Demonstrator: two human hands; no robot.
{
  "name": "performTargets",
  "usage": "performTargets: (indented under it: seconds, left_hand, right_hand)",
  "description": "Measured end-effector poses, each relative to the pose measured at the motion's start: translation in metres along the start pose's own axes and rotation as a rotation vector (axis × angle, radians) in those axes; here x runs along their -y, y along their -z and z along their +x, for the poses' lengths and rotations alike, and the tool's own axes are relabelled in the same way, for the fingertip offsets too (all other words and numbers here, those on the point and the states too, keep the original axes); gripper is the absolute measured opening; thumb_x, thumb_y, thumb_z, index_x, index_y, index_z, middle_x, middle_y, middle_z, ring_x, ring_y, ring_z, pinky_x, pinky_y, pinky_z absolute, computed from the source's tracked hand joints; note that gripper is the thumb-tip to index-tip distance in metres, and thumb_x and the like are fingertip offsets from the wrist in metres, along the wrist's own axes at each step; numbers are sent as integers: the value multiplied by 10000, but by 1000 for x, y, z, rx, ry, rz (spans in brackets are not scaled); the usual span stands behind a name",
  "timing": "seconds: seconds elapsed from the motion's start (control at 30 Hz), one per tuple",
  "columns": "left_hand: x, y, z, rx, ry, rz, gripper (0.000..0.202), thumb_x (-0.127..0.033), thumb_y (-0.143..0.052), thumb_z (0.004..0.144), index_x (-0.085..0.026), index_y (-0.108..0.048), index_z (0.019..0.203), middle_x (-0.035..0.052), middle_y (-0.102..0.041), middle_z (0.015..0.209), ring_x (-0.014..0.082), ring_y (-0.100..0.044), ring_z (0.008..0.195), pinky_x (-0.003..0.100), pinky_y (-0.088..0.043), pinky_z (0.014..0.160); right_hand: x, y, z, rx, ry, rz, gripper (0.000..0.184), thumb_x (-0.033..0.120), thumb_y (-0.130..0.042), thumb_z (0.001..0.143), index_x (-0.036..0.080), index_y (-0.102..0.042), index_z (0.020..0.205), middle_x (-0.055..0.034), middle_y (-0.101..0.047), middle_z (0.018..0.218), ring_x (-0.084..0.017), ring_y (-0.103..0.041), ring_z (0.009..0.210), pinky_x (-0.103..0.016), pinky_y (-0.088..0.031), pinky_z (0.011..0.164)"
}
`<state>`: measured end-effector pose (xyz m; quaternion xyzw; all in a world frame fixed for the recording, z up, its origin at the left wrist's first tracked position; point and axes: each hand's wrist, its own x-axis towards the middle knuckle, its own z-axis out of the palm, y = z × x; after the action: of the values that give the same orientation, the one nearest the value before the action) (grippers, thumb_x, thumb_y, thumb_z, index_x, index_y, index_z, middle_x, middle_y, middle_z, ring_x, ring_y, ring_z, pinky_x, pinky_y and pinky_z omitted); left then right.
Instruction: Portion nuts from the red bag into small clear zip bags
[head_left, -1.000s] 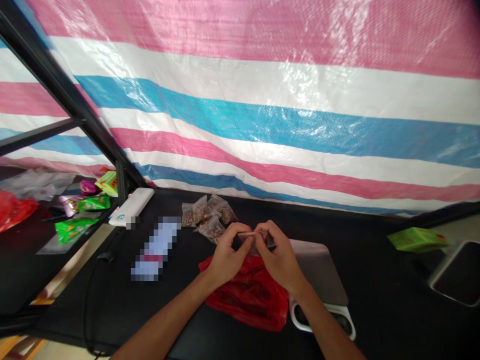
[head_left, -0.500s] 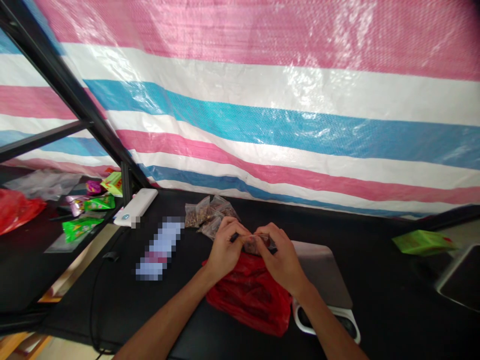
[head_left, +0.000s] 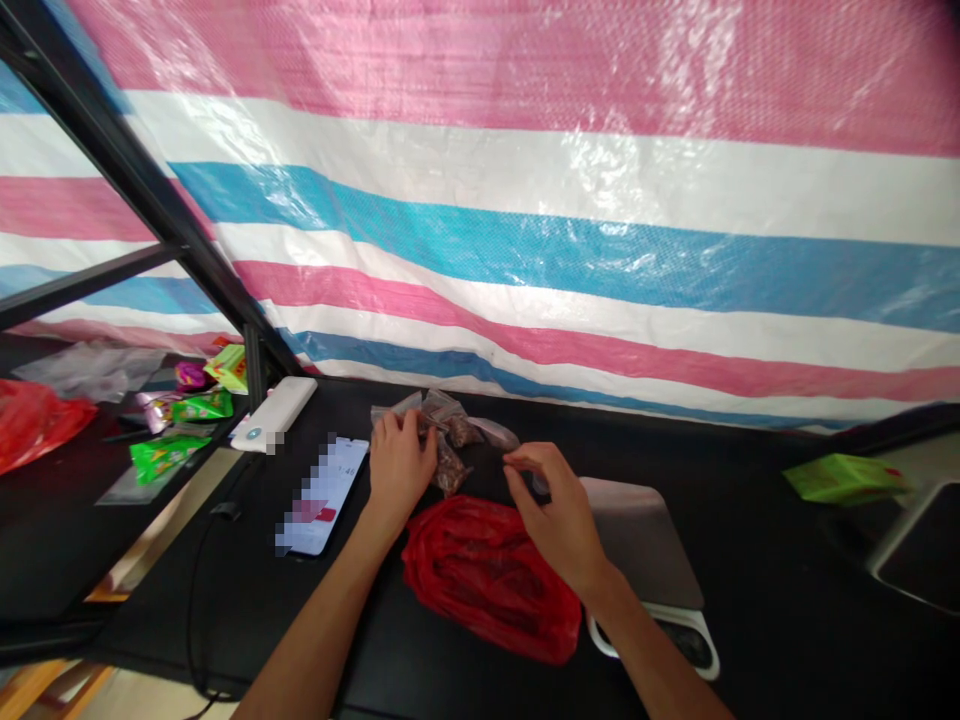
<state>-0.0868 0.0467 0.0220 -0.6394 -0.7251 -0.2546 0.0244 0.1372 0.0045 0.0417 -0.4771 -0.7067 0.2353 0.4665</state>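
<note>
My left hand (head_left: 399,458) bends its fingers down over a group of small clear zip bags (head_left: 456,425) with brown dried bits inside, gripping one at the left; its fingertips partly hide that bag. To the right, my right hand (head_left: 551,505) is raised above the edge of a crumpled red plastic bag (head_left: 487,580), thumb and forefinger pinched together. A bit of clear plastic (head_left: 540,484) shows by its fingers, but what the pinch holds cannot be made out. Between the hands, behind the red bag, lies a flat clear piece (head_left: 495,433).
A kitchen scale (head_left: 645,545) stands right of the red bag, partly under my right forearm. A phone (head_left: 330,505) and a white device (head_left: 276,412) lie left. A green box (head_left: 844,480) is far right. Snack packets (head_left: 169,458) lie on the left table beyond the black frame (head_left: 180,250).
My hands have parted. They were together over the red bag on a small zip bag; my left hand has moved left onto the bag group, while my right stays near the same place.
</note>
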Motion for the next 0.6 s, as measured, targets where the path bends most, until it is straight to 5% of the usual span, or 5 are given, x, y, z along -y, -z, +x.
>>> performTargets:
  seconds: [0.23,0.4,0.6]
  left_hand:
    - [-8,9,-4,43,-136,70,233,-387,-585,942,-197,-721,946,147,-564,1004,348,-548,1018,462,-472,887]
    - [-5,9,-6,182,-138,76,225,-356,-585,943,-184,-729,929,142,-548,1034,333,-528,1035,463,-470,907]
    - [-5,10,3,127,-107,-283,103,-299,-680,865,-202,-702,838,91,-576,986,290,-539,1024,443,-453,945]
  right_hand:
    - [8,0,-3,319,103,6,215,160,-493,1017,270,-644,1122,-58,-673,1111,-191,-679,1019,-329,-538,924]
    - [6,1,-3,371,155,-48,208,133,-506,1008,254,-644,1105,-43,-696,1071,-193,-667,1001,-327,-526,905]
    - [3,3,-2,371,173,-99,224,103,-532,988,255,-635,1115,-38,-696,1101,-196,-658,988,-340,-504,912]
